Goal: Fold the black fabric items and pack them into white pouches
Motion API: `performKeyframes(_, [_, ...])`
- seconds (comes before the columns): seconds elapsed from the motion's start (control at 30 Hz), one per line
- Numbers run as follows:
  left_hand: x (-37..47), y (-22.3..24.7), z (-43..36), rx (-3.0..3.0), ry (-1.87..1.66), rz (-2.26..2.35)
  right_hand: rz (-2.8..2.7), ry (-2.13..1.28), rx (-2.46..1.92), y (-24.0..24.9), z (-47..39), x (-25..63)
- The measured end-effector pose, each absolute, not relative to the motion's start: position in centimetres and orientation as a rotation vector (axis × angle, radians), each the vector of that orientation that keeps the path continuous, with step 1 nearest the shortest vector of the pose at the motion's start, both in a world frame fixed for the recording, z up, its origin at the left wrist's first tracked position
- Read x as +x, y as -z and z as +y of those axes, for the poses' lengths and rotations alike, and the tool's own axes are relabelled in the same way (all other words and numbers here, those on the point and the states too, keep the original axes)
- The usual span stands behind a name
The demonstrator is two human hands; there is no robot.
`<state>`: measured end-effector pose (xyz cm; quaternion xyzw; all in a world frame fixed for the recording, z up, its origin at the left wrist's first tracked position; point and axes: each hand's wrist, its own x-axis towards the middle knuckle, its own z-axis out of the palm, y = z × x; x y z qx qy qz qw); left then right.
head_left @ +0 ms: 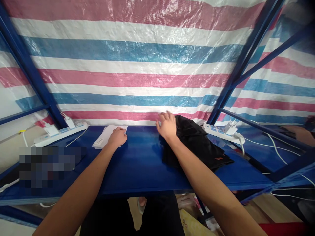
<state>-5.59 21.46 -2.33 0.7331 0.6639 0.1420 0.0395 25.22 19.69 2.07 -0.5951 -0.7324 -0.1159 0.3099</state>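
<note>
On the left of the blue metal shelf, my left hand [118, 136] rests on a small stack of white papers [101, 137], its fingers curled over the right edge. A bit of blue shows by the fingertips, too small to name. My right hand [167, 126] is open, fingers spread and pointing to the back, at the left edge of a folded black garment [199, 139]. Small red lettering marks the garment's lower right corner. My right forearm passes over the cloth and hides part of it.
White power strips with plugged-in chargers lie left [61, 134] and right [222, 132], trailing cables. Blue frame posts [242, 65] rise at both sides before a striped plastic sheet [135, 78]. A pixelated patch covers the left end. Packages [194, 224] lie below the shelf.
</note>
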Motion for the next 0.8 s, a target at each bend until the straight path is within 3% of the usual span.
performKeyframes(0.2, [-5.7,2.5,21.7,2.21,-0.475,2.051,-1.905,-0.103,-2.242,-0.2,22.0,29.7])
performKeyframes(0.4, [-6.7,3.0,22.8,2.086,-0.725,1.983,-1.894,-0.066,-2.245,0.5,22.5,29.6])
performKeyframes(0.8, [-9.1,1.6,23.2,1.924,-0.822,1.797,-1.843,0.03,-2.084,0.4,22.3,29.6])
